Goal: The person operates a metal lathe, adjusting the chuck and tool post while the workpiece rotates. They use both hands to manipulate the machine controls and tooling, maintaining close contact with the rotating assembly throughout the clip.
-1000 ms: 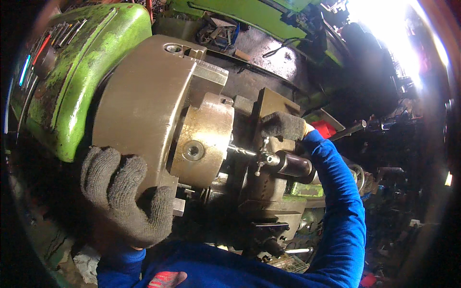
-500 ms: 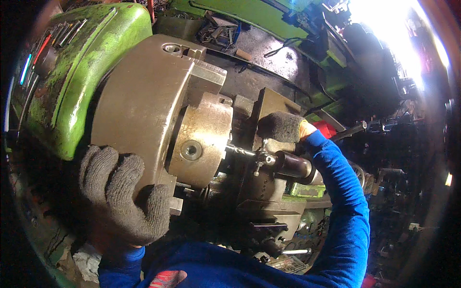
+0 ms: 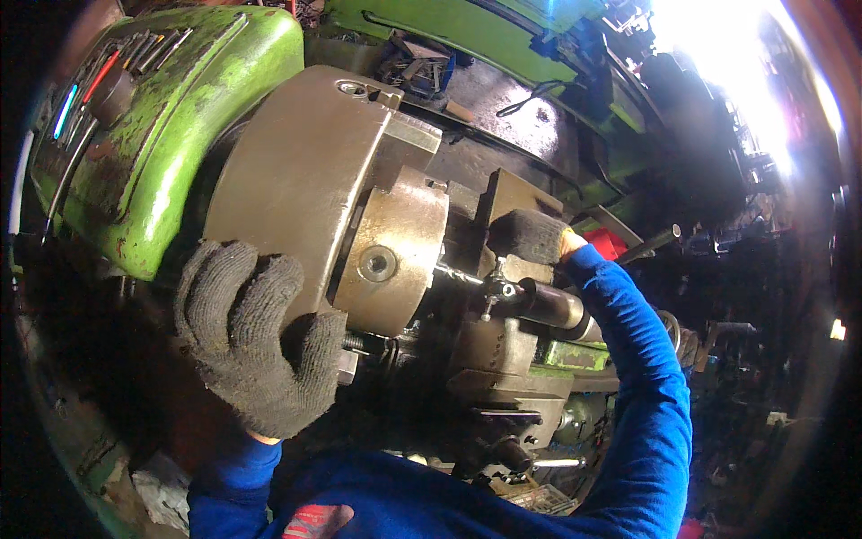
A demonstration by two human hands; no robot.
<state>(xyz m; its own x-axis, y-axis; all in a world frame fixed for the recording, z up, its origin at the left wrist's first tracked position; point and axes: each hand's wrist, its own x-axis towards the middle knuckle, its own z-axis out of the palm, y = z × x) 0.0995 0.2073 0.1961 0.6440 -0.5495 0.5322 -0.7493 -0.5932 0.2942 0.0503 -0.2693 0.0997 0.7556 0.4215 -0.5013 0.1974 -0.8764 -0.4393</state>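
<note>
My left hand [image 3: 260, 337], in a grey knit glove, is curled against the near side of a large lathe chuck [image 3: 278, 171]. Its thumb lies apart from the fingers, beside a jaw. The chuck holds a thick round metal workpiece [image 3: 395, 247] with a socketed hole in its side. A fluted tap [image 3: 460, 274] points at the workpiece's face; whether its tip is inside is hidden. Behind it sits a small tap wrench [image 3: 499, 289], in line with a dark cylinder [image 3: 549, 305]. My gloved right hand [image 3: 528, 236] is closed just above the wrench; what its fingers grip is hidden.
A green headstock [image 3: 180, 135] with slim tools on top stands left of the chuck. Beyond are a tray of metal bits [image 3: 415, 70] and a flat plate [image 3: 525, 193]. A lever handle [image 3: 558, 463] sticks out nearby; a red object [image 3: 606, 242] is beside my right wrist.
The machine has shifted slightly right in view, seemingly from my head moving. My left hand stays against the chuck, and my right hand keeps its place above the tap wrench.
</note>
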